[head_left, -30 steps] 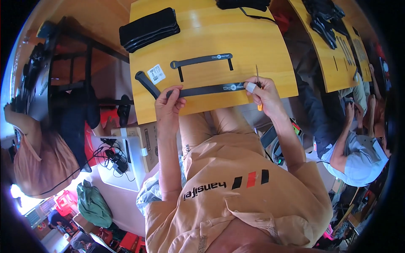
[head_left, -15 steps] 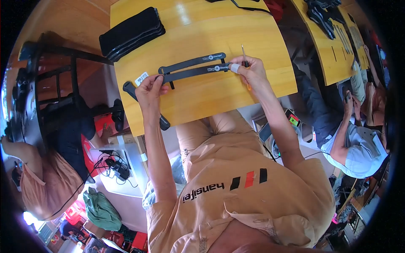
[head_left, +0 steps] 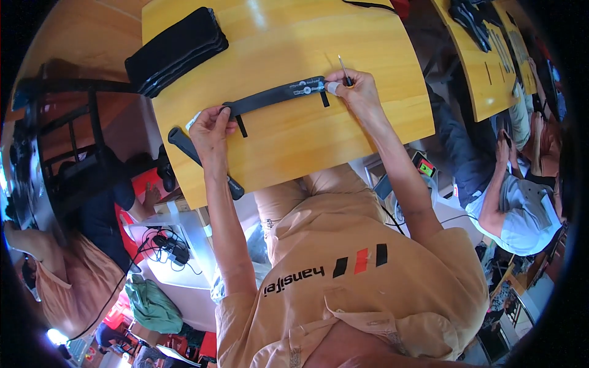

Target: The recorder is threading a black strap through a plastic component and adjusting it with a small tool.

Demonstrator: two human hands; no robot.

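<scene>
My left hand (head_left: 212, 129) pinches one end of a black strap (head_left: 270, 97) with pale print. The other end sits in the fingers of my right hand (head_left: 359, 95), which has a white wrap on one finger. A screwdriver (head_left: 344, 69) with a thin metal shaft is also in my right hand, its tip pointing away from me. Two short black strips (head_left: 242, 126) stick out below the strap, one near each end. Partly hidden by my left hand and forearm, another black strap (head_left: 182, 142) lies over the table's left edge, beside a white label.
A stack of black folded pieces (head_left: 178, 49) lies at the far left of the yellow table (head_left: 294, 141). A black strap end (head_left: 371, 6) is at the far edge. Other people sit on both sides; a second yellow table (head_left: 475, 80) with tools stands at right.
Two separate straps between my hands now lie almost over each other as one band. My right hand has moved slightly left and away from me. The view has shifted a little.
</scene>
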